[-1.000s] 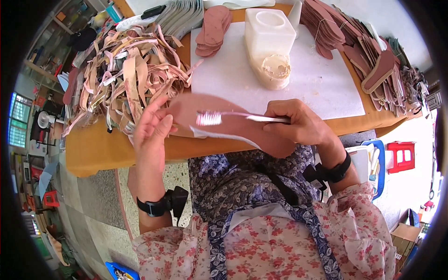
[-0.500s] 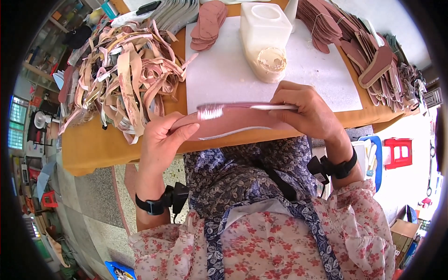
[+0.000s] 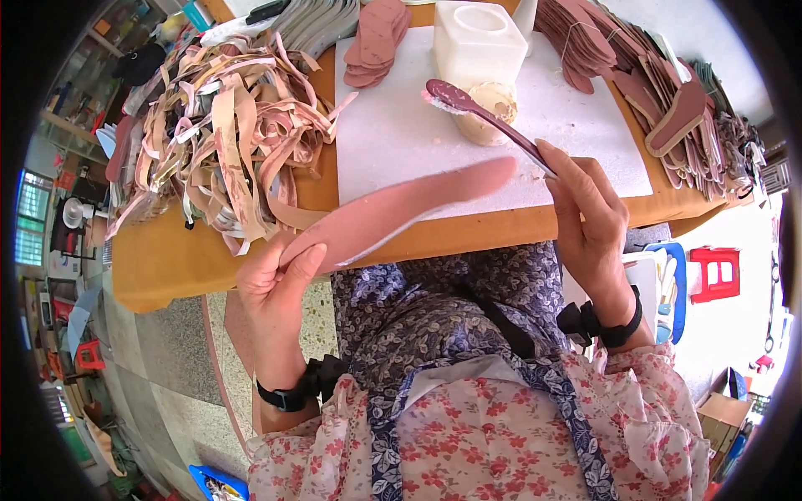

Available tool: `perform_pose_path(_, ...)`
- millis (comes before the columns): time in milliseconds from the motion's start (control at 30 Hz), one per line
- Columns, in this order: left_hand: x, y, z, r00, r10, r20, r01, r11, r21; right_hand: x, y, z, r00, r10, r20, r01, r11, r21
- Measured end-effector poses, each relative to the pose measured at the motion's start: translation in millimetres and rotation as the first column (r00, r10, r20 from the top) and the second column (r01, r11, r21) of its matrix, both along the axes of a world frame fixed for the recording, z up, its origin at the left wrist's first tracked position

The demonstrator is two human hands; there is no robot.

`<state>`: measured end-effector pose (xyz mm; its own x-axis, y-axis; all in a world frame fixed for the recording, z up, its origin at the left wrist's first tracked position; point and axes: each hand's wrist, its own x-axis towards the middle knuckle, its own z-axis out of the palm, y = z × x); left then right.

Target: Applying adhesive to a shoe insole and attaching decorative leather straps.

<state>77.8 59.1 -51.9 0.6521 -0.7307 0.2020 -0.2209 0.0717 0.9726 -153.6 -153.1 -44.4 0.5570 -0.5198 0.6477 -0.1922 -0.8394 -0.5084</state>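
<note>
One shoe insole (image 3: pixel 401 201), nearside of the white plastic container (image 3: pixel 480 52), I saw pinched endwise by the left hand (image 3: pixel 278 280) — likely leaving its face free; the right hand (image 3: pixel 591 213) gripped a toothbrush (image 3: pixel 501 127) handle-end, bristles toward the container.

From the person's head, a wide fisheye looks down over the apron (image 3: pixel 418 321) toward the table (image 3: pixel 167 280). It sees the left hand (image 3: pixel 276 280) and right hand (image 3: pixel 591 219) from close by, the floor (image 3: pixel 171 355) farther below.
</note>
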Motion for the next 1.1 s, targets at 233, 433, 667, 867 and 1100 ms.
perform_pose_path(233, -11.9, -4.3, -9.4, 0.989, 0.086, 0.118, -0.096, 0.992, 0.076, -6.6, 18.0, 1.3, 0.982, 0.162, -0.097, -0.140, 0.969, 0.203)
perform_pose_path(433, -18.9, -9.9, -19.2, 0.944, 0.099, 0.315, -0.124, 0.990, 0.063, -1.0, 35.4, -13.9, 0.937, 0.318, -0.141, -0.284, 0.934, 0.217)
perform_pose_path(667, -23.7, -7.3, -17.6, 0.895, 0.110, 0.432, -0.166, 0.981, 0.096, 0.0, 41.8, -16.4, 0.918, 0.316, -0.238, -0.264, 0.937, 0.227)
perform_pose_path(867, -24.9, -8.3, -17.1, 0.868, 0.105, 0.485, -0.180, 0.977, 0.111, -8.5, 27.5, -29.3, 0.952, 0.121, -0.281, -0.095, 0.990, 0.106)
perform_pose_path(1100, -29.0, -9.3, -16.1, 0.870, 0.093, 0.485, -0.172, 0.977, 0.122, -24.9, 10.4, -30.6, 0.930, -0.034, -0.366, 0.093, 0.985, 0.143)
